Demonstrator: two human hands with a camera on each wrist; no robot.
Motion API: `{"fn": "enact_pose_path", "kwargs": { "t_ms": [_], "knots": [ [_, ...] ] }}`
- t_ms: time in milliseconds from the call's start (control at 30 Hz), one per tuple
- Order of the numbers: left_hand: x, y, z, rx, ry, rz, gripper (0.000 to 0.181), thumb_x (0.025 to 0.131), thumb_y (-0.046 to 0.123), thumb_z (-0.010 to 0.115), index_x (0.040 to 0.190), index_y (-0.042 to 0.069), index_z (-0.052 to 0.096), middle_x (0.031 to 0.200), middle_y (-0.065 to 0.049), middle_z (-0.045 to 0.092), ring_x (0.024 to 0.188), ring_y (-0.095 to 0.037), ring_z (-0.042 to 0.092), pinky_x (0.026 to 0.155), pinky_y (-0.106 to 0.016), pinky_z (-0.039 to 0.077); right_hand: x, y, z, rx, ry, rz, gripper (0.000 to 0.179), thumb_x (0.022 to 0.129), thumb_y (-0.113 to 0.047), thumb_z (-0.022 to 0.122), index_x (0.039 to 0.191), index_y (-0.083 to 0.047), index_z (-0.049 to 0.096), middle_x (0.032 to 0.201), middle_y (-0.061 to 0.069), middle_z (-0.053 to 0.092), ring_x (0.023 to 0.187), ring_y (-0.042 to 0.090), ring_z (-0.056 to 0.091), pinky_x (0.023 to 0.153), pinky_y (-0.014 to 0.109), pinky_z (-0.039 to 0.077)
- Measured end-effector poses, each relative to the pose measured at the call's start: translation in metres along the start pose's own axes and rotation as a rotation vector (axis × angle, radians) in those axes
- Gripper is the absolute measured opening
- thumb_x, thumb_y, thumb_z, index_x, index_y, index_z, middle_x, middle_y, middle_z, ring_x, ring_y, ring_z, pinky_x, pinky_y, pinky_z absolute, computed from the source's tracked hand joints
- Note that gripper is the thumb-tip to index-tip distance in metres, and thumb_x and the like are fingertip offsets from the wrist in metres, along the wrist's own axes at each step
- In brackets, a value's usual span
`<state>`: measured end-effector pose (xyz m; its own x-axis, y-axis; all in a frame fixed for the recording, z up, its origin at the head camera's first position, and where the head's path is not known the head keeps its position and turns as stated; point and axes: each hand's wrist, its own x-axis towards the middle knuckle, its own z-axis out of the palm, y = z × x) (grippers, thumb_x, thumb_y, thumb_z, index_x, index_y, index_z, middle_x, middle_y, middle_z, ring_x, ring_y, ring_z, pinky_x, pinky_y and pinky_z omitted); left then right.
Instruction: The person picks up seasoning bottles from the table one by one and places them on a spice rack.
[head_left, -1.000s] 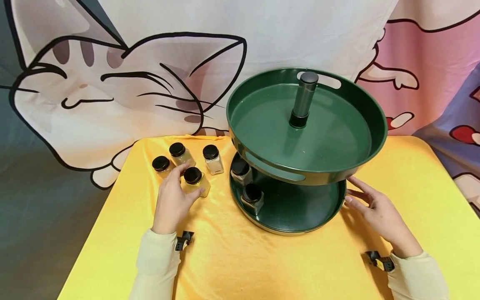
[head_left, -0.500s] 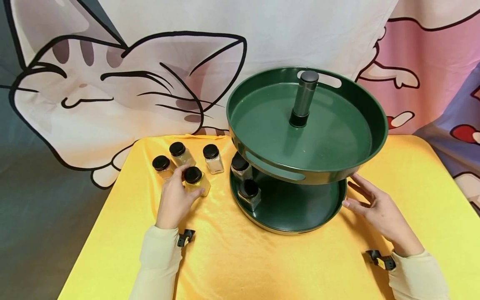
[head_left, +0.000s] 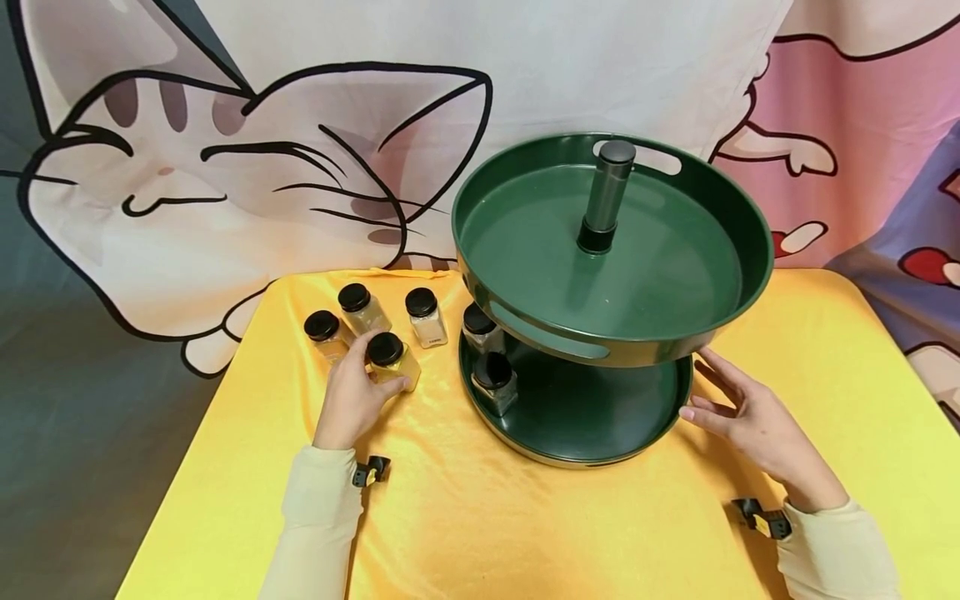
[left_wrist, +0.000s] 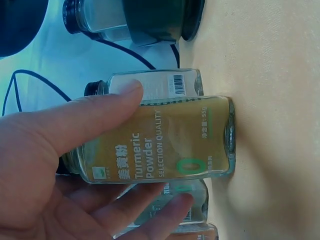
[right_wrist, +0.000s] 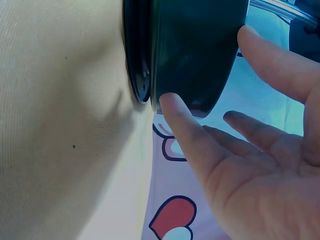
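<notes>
As the left hand (head_left: 356, 402) grips it, the jar (left_wrist: 170, 142) reads "Turmeric Powder"

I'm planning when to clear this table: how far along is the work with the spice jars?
Assuming the jars are being loaded, two jars already sit on the lower tray. In hand: the left hand grips the turmeric jar, while the right hand is at the tray's side. Probably remaining: placing that jar, plus three more jars on the yellow cloth.

Cartoon cat backdrop (head_left: 255, 233), yellow cloth-covered table (head_left: 540, 533)
</notes>
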<state>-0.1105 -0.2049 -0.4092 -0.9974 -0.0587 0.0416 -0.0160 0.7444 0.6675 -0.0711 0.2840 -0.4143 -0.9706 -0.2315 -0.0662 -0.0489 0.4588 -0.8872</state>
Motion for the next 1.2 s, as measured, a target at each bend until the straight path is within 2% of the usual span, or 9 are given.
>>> {"fn": "enact_pose_path", "kwargs": {
  "t_ms": [200,300,400,533,800,933,1033,1200],
  "knots": [
    [0.001,-0.001,0.0,-0.011,-0.007,0.011,0.078,0.08,0.008,0.085,0.146,-0.001,0.044,0.134,-0.024,0.059,0.095,-0.034,0.059,0.083,-0.048,0.048,0.002,0.0,0.002,0.02,-0.027,-0.061,0.088,0.092,-0.006,0.073,0.162,-0.015,0.019,0.16,0.027,0.024,0.123,-0.005,0.05,0.086,0.015,0.051],
    [0.001,0.0,0.0,-0.011,0.003,0.009,0.077,0.08,0.008,0.086,0.144,-0.002,0.045,0.131,-0.024,0.061,0.092,-0.033,0.06,0.08,-0.046,0.048,0.003,0.0,0.003,0.028,-0.041,-0.095,0.088,0.092,-0.005,0.073,0.161,-0.016,0.02,0.161,0.025,0.023,0.131,-0.004,0.044,0.09,0.015,0.049],
    [0.001,0.002,0.0,-0.015,0.017,-0.004,0.076,0.079,0.009,0.087,0.142,-0.002,0.046,0.127,-0.024,0.062,0.081,-0.03,0.057,0.073,-0.04,0.046,0.003,-0.001,0.003,0.026,-0.05,-0.112,0.09,0.091,-0.004,0.073,0.161,-0.017,0.019,0.162,0.023,0.023,0.134,-0.003,0.042,0.091,0.014,0.048],
    [0.002,0.003,0.0,-0.028,0.033,-0.025,0.076,0.077,0.01,0.088,0.14,-0.003,0.046,0.123,-0.022,0.065,0.076,-0.027,0.056,0.069,-0.036,0.044,0.003,-0.002,0.003,0.007,-0.053,-0.114,0.09,0.091,-0.006,0.074,0.161,-0.019,0.019,0.162,0.022,0.023,0.135,-0.001,0.042,0.093,0.014,0.047],
    [-0.001,0.005,-0.001,-0.034,0.043,-0.047,0.075,0.076,0.015,0.089,0.139,0.0,0.049,0.115,-0.017,0.068,0.074,-0.024,0.056,0.069,-0.036,0.045,0.004,-0.001,0.005,0.011,-0.047,-0.128,0.094,0.088,-0.002,0.076,0.161,-0.017,0.019,0.162,0.023,0.023,0.138,-0.006,0.034,0.093,0.011,0.044],
    [-0.003,0.007,-0.002,-0.059,0.049,-0.061,0.075,0.076,0.017,0.089,0.138,0.001,0.051,0.119,-0.016,0.068,0.084,-0.027,0.062,0.075,-0.04,0.05,0.004,0.0,0.006,0.014,-0.059,-0.132,0.096,0.088,-0.001,0.076,0.162,-0.016,0.016,0.162,0.025,0.02,0.139,-0.007,0.03,0.094,0.01,0.043],
    [-0.004,0.009,-0.004,-0.072,0.065,-0.069,0.074,0.076,0.018,0.089,0.138,0.002,0.052,0.121,-0.015,0.067,0.091,-0.028,0.065,0.08,-0.041,0.052,0.002,0.0,0.007,-0.005,-0.064,-0.12,0.097,0.088,-0.004,0.076,0.162,-0.016,0.015,0.163,0.024,0.018,0.143,0.001,0.028,0.095,0.008,0.041],
    [-0.007,0.014,-0.009,-0.083,0.096,-0.063,0.072,0.076,0.018,0.089,0.137,0.004,0.054,0.116,-0.011,0.069,0.091,-0.028,0.064,0.08,-0.04,0.051,0.001,-0.001,0.007,-0.056,-0.074,-0.104,0.099,0.09,-0.01,0.077,0.162,-0.021,0.011,0.164,0.019,0.016,0.149,0.023,0.023,0.095,0.006,0.038]
  ]
}}
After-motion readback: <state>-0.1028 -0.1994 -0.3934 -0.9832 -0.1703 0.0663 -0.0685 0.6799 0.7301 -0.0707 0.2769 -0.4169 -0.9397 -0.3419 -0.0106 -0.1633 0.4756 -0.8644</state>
